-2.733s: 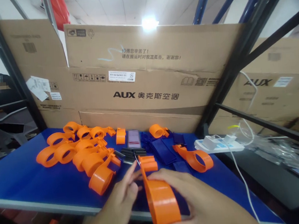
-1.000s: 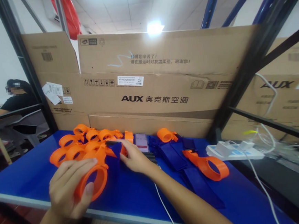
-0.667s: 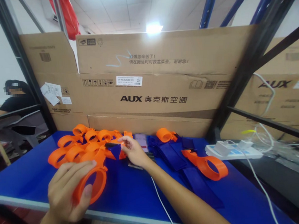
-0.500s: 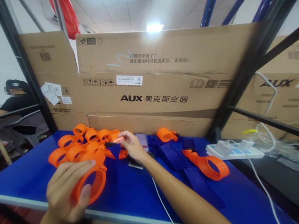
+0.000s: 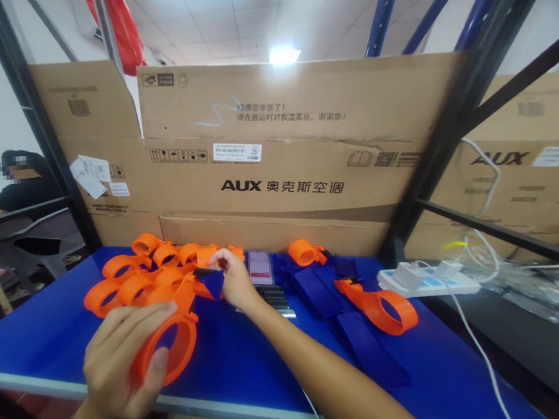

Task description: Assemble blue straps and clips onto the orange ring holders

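— Orange plastic ring (image 5: pixel 167 344), a smooth rigid band with a clasp tab at its far end, sits tilted at the near left of the blue tabletop (image 5: pixel 38 338). The person's left hand (image 5: pixel 120 364) grips it, fingers curled over the rim and thumb pressed on the near edge.

— And the right hand (image 5: pixel 234 281)?

— A few seconds ago it steadied that ring too. It has since let go and reached far, beside the pile of orange rings (image 5: pixel 134 279), where its fingertips are pinched narrow on the dark-tipped end of a dark blue fabric strap (image 5: pixel 214 284).

— So the ring is held one-handed now?

— Yes; the work seems to have moved on to the strap. It looks limp and matte against the glossy, stiff rings. More blue straps (image 5: pixel 315 290) lie to the right.
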The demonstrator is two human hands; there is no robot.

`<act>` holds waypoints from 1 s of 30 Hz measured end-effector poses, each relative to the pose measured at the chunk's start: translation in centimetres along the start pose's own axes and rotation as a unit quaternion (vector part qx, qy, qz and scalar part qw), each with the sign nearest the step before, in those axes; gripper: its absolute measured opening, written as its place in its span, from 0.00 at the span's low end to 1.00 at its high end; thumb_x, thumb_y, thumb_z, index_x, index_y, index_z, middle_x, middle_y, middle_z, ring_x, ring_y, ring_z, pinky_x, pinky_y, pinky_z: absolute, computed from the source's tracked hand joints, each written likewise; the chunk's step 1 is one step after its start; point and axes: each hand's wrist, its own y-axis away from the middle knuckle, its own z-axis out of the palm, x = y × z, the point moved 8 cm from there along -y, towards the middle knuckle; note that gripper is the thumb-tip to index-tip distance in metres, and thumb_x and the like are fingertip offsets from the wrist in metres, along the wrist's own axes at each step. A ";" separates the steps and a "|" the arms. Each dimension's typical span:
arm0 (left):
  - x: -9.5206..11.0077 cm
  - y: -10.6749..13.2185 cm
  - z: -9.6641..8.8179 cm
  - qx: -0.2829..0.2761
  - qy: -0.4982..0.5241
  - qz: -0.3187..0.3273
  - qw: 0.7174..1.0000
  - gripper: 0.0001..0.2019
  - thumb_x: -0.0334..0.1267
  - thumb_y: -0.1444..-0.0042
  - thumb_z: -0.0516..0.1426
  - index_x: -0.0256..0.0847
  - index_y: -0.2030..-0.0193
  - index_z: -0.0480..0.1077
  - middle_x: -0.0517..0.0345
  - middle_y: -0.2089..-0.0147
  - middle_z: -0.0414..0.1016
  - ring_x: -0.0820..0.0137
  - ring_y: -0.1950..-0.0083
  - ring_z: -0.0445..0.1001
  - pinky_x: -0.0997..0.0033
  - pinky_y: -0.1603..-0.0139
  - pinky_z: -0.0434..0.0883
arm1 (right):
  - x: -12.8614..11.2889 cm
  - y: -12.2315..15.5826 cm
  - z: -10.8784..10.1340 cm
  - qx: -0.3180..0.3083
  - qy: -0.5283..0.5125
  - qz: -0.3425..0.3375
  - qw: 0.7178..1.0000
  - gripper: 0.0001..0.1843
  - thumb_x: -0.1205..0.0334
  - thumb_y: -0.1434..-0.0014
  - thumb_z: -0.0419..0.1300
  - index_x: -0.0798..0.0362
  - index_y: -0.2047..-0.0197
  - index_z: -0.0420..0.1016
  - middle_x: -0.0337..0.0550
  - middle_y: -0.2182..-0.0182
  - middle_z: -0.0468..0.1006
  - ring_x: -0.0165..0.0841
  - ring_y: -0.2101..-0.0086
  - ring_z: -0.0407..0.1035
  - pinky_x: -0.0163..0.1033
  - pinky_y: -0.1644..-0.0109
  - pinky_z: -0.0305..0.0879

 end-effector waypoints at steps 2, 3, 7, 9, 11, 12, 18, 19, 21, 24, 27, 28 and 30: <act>0.2 -0.1 0.0 0.001 0.002 0.003 1.000 0.21 0.34 0.44 0.57 0.43 0.43 0.74 0.47 0.48 0.81 0.52 0.51 0.80 0.53 0.53 0.72 | 0.2 0.3 0.1 0.009 0.020 0.000 1.000 0.04 0.62 0.45 0.60 0.51 0.65 0.70 0.37 0.69 0.73 0.32 0.68 0.67 0.36 0.63 0.65; 0.3 -0.1 0.0 0.002 0.002 0.005 1.000 0.21 0.34 0.44 0.57 0.43 0.43 0.73 0.47 0.48 0.81 0.52 0.50 0.80 0.53 0.53 0.72 | 0.4 0.4 0.2 0.009 0.027 0.000 1.000 0.04 0.62 0.46 0.60 0.51 0.66 0.69 0.37 0.69 0.73 0.33 0.68 0.67 0.37 0.63 0.65; 0.6 -0.3 0.2 -0.001 0.004 0.011 1.000 0.20 0.34 0.45 0.57 0.42 0.44 0.73 0.46 0.48 0.81 0.51 0.49 0.79 0.53 0.53 0.72 | 1.0 0.5 1.1 -0.008 0.027 0.005 1.000 0.06 0.60 0.47 0.62 0.51 0.66 0.70 0.40 0.67 0.76 0.36 0.64 0.71 0.41 0.58 0.69; 0.6 -0.3 0.2 -0.005 0.001 0.009 1.000 0.20 0.34 0.45 0.57 0.42 0.44 0.74 0.46 0.48 0.81 0.51 0.49 0.79 0.53 0.52 0.72 | 0.8 0.5 1.3 -0.032 0.022 0.004 0.999 0.09 0.60 0.48 0.63 0.51 0.62 0.73 0.42 0.63 0.79 0.38 0.60 0.73 0.44 0.53 0.70; 0.5 -0.2 0.2 -0.010 -0.001 0.007 1.000 0.20 0.34 0.45 0.57 0.43 0.44 0.74 0.47 0.48 0.81 0.52 0.49 0.79 0.53 0.52 0.72 | 0.1 0.7 1.4 -0.084 0.025 -0.009 0.996 0.13 0.60 0.47 0.65 0.50 0.57 0.76 0.44 0.58 0.81 0.40 0.56 0.75 0.46 0.48 0.70; 0.4 -0.1 0.2 -0.012 -0.001 0.007 1.000 0.20 0.35 0.44 0.57 0.43 0.45 0.74 0.47 0.48 0.81 0.52 0.50 0.79 0.53 0.52 0.72 | -0.5 1.0 1.3 -0.115 0.031 -0.018 0.993 0.14 0.60 0.46 0.65 0.50 0.55 0.77 0.44 0.56 0.81 0.41 0.54 0.75 0.47 0.46 0.69; 0.6 -0.4 0.9 -0.004 0.002 -0.006 1.000 0.19 0.35 0.44 0.57 0.43 0.46 0.74 0.47 0.49 0.82 0.52 0.50 0.80 0.53 0.52 0.72 | -1.5 4.0 -3.7 -0.077 -0.053 0.116 0.989 0.18 0.47 0.35 0.56 0.49 0.49 0.75 0.43 0.66 0.80 0.38 0.68 0.78 0.47 0.61 0.76; 0.8 -0.7 1.4 -0.002 0.000 -0.011 1.000 0.18 0.35 0.45 0.58 0.43 0.46 0.74 0.47 0.49 0.82 0.52 0.50 0.79 0.53 0.52 0.72 | -1.7 5.0 -4.1 -0.086 -0.110 0.148 0.979 0.23 0.43 0.34 0.55 0.49 0.45 0.72 0.43 0.66 0.80 0.37 0.70 0.78 0.47 0.63 0.76; 1.7 -1.6 3.0 -0.007 0.000 -0.021 1.000 0.18 0.37 0.45 0.60 0.44 0.47 0.75 0.48 0.50 0.82 0.52 0.51 0.79 0.53 0.51 0.72 | -2.5 6.7 -4.4 -0.120 -0.190 0.172 0.959 0.29 0.39 0.35 0.55 0.48 0.39 0.67 0.43 0.64 0.78 0.36 0.68 0.78 0.46 0.62 0.77; 3.3 -3.1 6.3 -0.025 0.033 -0.044 0.998 0.19 0.40 0.45 0.63 0.45 0.46 0.74 0.48 0.51 0.81 0.53 0.52 0.79 0.51 0.48 0.71 | -3.2 8.0 -5.4 -0.113 -0.189 0.170 0.961 0.34 0.44 0.41 0.65 0.44 0.36 0.62 0.41 0.60 0.78 0.34 0.67 0.76 0.41 0.65 0.76; 4.7 -4.1 10.2 -0.066 0.138 -0.088 0.984 0.27 0.47 0.46 0.65 0.48 0.39 0.71 0.47 0.46 0.78 0.50 0.46 0.75 0.45 0.42 0.69 | -3.0 7.4 -8.0 -0.021 -0.115 0.133 0.984 0.29 0.48 0.41 0.66 0.44 0.40 0.65 0.42 0.58 0.79 0.35 0.65 0.75 0.39 0.66 0.75; 5.0 -4.3 11.8 -0.087 0.195 -0.108 0.971 0.29 0.49 0.44 0.64 0.49 0.36 0.69 0.46 0.42 0.76 0.49 0.42 0.72 0.44 0.39 0.67 | -3.0 7.0 -9.1 0.020 -0.092 0.110 0.989 0.25 0.49 0.40 0.66 0.45 0.43 0.68 0.43 0.57 0.79 0.36 0.62 0.75 0.41 0.62 0.75; 4.7 -4.4 14.8 -0.097 0.318 -0.180 0.926 0.30 0.52 0.39 0.59 0.51 0.32 0.64 0.48 0.33 0.67 0.49 0.33 0.64 0.44 0.34 0.62 | -3.1 6.3 -11.2 0.078 -0.063 0.066 0.993 0.20 0.50 0.39 0.64 0.47 0.47 0.71 0.44 0.56 0.79 0.39 0.56 0.75 0.45 0.51 0.73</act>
